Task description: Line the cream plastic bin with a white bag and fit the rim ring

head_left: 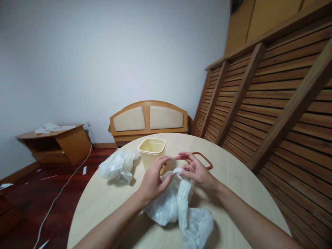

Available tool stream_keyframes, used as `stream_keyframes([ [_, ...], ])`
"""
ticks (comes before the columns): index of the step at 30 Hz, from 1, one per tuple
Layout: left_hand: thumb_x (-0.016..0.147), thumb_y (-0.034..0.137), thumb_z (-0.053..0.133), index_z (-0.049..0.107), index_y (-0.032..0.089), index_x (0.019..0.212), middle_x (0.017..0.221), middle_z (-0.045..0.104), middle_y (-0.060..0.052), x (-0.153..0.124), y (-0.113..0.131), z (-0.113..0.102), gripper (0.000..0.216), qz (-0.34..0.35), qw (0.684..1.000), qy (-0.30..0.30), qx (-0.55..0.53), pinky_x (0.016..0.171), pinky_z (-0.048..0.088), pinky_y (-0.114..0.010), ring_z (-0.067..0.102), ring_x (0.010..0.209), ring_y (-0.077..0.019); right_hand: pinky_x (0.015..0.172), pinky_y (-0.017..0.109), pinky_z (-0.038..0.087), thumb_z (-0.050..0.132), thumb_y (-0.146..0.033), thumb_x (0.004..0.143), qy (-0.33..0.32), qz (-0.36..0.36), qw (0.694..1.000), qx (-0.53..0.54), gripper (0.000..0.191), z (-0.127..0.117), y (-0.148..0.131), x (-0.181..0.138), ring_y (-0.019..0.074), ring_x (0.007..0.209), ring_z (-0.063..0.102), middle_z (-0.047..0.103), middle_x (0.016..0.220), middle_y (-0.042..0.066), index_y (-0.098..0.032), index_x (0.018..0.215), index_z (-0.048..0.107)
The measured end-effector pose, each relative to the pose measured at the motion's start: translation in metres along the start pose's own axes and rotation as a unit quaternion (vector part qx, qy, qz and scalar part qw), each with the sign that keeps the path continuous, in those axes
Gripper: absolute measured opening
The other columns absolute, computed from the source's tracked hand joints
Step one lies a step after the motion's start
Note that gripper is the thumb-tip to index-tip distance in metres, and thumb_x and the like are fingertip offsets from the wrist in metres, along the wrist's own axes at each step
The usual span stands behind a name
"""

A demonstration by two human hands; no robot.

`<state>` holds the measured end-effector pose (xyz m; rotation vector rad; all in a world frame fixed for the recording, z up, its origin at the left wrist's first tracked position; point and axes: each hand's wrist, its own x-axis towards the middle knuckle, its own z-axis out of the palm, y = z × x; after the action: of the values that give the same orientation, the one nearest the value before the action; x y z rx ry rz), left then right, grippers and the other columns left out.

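Note:
A crumpled white plastic bag (pixel 178 207) lies on the round pale wooden table (pixel 103 200) in front of me. My left hand (pixel 153 178) pinches the bag's gathered top with thumb and fingers. My right hand (pixel 194 167) grips the same bunched top from the right, its upper fingers stretched out. Just behind my hands stands a small cream plastic bin (pixel 151 152), open and without a liner. A brown ring-shaped bin rim (pixel 204 159) lies on the table behind my right hand.
A second crumpled white bag (pixel 118 166) lies on the table left of the bin. Beyond the table a wooden headboard (pixel 149 119) leans on the wall. A slatted wooden frame (pixel 272 93) stands at the right, a low cabinet (pixel 55 143) at the left, a cable (pixel 62 190) across the floor.

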<state>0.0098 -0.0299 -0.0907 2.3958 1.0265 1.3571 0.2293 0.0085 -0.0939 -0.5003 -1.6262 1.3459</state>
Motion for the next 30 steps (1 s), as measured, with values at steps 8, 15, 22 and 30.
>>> stream_keyframes([
  [8,0.094,0.038,0.057,0.065,0.016,0.085,0.078,0.067,-0.004,0.008,0.0,0.004,0.025,-0.162,0.98,-0.036,-0.112,0.064,0.046,-0.025,0.06,0.069,-0.015,0.074,0.03,0.052,0.069,-0.015,0.075,0.071,-0.069,0.979,-0.177,0.036,-0.007,-0.01,0.0,0.0163,0.083,0.063,0.069,0.103,0.005,-0.023,0.11,0.067],
  [15,0.093,0.055,0.056,0.052,0.019,0.083,0.074,0.052,0.001,0.012,0.008,0.003,0.037,-0.168,0.957,0.086,-0.219,0.063,0.042,-0.023,0.049,0.068,-0.0127,0.08,0.036,0.047,0.065,-0.021,0.073,0.329,-0.183,0.862,-0.34,0.012,-0.036,-0.019,0.007,0.0233,0.093,0.06,0.064,0.096,0.005,-0.023,0.083,0.059],
  [22,0.095,0.055,0.052,0.046,0.023,0.087,0.081,0.062,-0.001,0.012,0.01,-0.003,0.034,-0.201,0.941,0.168,-0.216,0.072,0.05,-0.028,0.06,0.079,-0.0166,0.061,0.03,0.045,0.07,-0.026,0.069,0.349,-0.07,0.847,-0.395,0.027,-0.021,-0.018,0.001,0.0184,0.065,0.055,0.056,0.071,-0.003,-0.026,0.081,0.045],
  [30,0.089,0.045,0.067,0.046,0.018,0.13,0.093,0.074,-0.008,0.01,0.016,0.002,0.053,-0.19,0.939,0.024,-0.285,0.066,0.053,-0.026,0.069,0.079,-0.0182,0.095,0.042,0.052,0.06,-0.037,0.093,0.123,-0.083,0.929,-0.339,0.025,0.007,-0.022,-0.004,0.0253,0.108,0.067,0.071,0.117,0.009,-0.024,0.113,0.061],
])
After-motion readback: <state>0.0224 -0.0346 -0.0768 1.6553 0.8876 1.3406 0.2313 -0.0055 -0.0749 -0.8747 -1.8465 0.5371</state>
